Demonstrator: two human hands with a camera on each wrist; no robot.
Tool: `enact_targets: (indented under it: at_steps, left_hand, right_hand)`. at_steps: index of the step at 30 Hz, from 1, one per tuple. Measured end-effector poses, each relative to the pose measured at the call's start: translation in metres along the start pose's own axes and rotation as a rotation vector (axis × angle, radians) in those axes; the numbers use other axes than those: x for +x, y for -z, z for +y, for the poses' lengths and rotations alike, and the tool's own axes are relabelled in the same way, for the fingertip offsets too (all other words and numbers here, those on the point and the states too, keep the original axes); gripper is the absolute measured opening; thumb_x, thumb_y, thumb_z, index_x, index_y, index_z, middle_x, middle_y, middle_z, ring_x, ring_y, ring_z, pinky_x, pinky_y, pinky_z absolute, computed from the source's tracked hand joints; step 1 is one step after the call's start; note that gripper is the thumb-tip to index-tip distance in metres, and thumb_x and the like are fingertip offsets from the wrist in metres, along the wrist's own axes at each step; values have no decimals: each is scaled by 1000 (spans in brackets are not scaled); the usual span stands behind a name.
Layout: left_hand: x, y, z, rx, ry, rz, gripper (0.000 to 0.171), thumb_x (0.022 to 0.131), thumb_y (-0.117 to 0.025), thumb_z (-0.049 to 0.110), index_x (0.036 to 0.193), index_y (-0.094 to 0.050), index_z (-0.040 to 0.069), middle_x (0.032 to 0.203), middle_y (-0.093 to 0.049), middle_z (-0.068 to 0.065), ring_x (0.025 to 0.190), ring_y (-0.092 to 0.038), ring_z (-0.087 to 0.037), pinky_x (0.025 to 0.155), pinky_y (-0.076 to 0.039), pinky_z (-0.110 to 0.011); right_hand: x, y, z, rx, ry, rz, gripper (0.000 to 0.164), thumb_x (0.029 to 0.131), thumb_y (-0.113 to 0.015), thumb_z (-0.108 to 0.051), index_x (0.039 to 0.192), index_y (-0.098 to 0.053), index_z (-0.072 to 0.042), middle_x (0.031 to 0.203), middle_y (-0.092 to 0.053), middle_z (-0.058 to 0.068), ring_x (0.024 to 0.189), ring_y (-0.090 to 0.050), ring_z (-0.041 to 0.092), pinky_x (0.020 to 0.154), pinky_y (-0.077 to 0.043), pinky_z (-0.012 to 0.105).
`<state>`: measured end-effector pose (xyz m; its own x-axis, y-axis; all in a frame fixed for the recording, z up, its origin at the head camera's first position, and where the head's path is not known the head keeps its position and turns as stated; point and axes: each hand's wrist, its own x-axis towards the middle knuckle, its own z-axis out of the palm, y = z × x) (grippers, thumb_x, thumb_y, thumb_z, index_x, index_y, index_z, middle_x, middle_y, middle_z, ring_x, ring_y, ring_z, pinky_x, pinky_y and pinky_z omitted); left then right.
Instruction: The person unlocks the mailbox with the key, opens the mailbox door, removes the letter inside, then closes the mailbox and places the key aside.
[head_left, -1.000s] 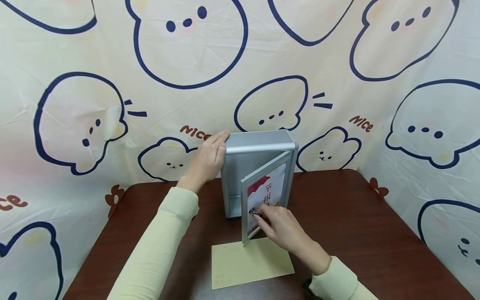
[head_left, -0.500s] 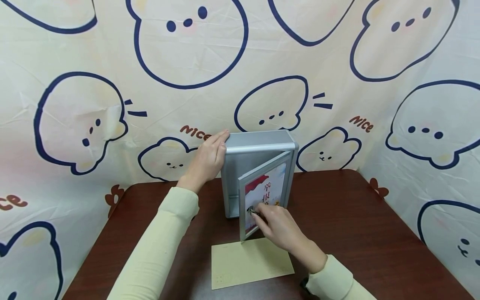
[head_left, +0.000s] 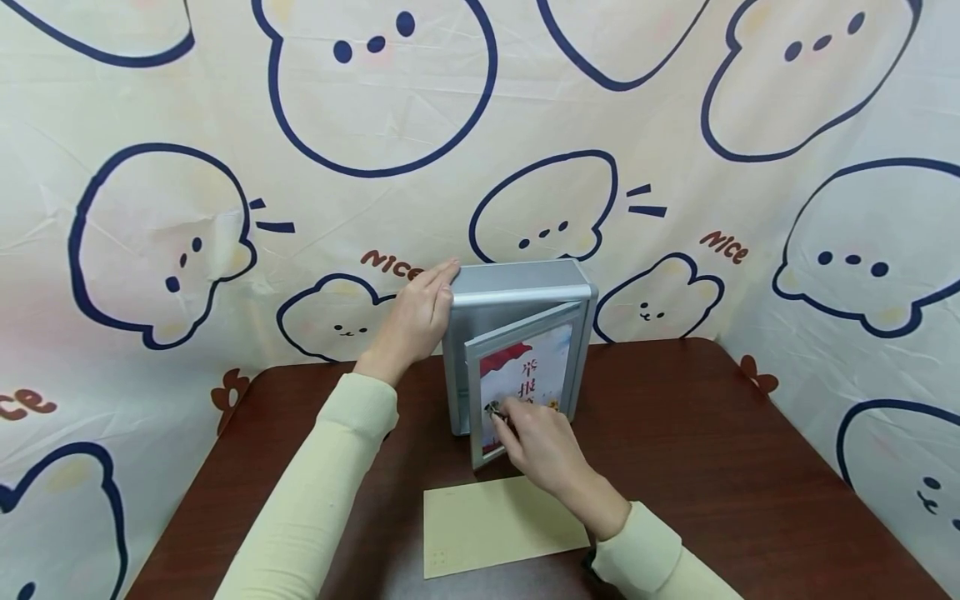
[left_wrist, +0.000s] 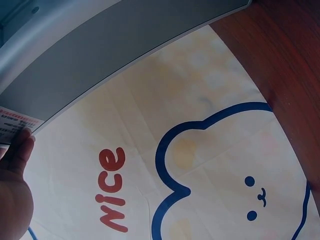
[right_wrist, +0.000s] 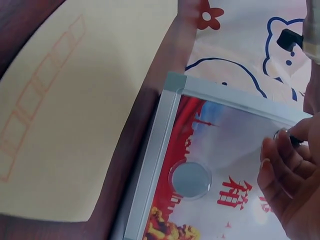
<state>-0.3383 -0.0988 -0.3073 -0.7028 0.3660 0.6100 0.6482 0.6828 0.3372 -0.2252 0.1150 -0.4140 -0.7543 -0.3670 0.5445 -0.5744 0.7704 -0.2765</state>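
Note:
A grey metal box (head_left: 517,277) stands upright on the table, its front door (head_left: 512,340) ajar and hinged at the right. Red Chinese characters and a red-and-white picture cover the door. My left hand (head_left: 412,317) rests on the box's top left corner with its fingers fairly straight; in the left wrist view its fingertips touch the side by a printed label (left_wrist: 17,125). With thumb and fingers, my right hand (head_left: 545,442) pinches a small key (head_left: 495,411) at the lock near the door's free edge. Fingers mostly hide the key in the right wrist view.
A pale yellow envelope (head_left: 502,529) lies flat on the dark brown table (head_left: 705,467), in front of the box. Behind the table hangs a cream cloth (head_left: 375,212) with cartoon outlines. In the right wrist view, a round clear disc (right_wrist: 190,180) sits on the door.
The door has swung inward to the left, nearer the box's opening, and my right hand has moved along with it. My left hand has stayed on the corner.

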Motion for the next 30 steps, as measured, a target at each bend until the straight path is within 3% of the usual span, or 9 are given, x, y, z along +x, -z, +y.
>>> enact_targets:
  at_steps: [10,30]
  left_hand:
    - [1,-1,0,-14,0,-2,56,110,-27,33,153,-46,4,158,-45,-12,148,-41,-26,122,-31,-42]
    - [0,-1,-2,-20,-4,9,55,110,-26,31,153,-47,5,158,-46,-10,147,-42,-25,122,-31,-41]
  right_hand:
    - [10,-8,-5,-52,-30,27,19,101,-65,-21,83,-63,-13,58,-46,-11,51,-40,2,41,-32,19]
    - [28,-22,-8,-113,-47,46,29,99,-67,-21,75,-54,-13,54,-37,-8,46,-39,5,39,-31,19]
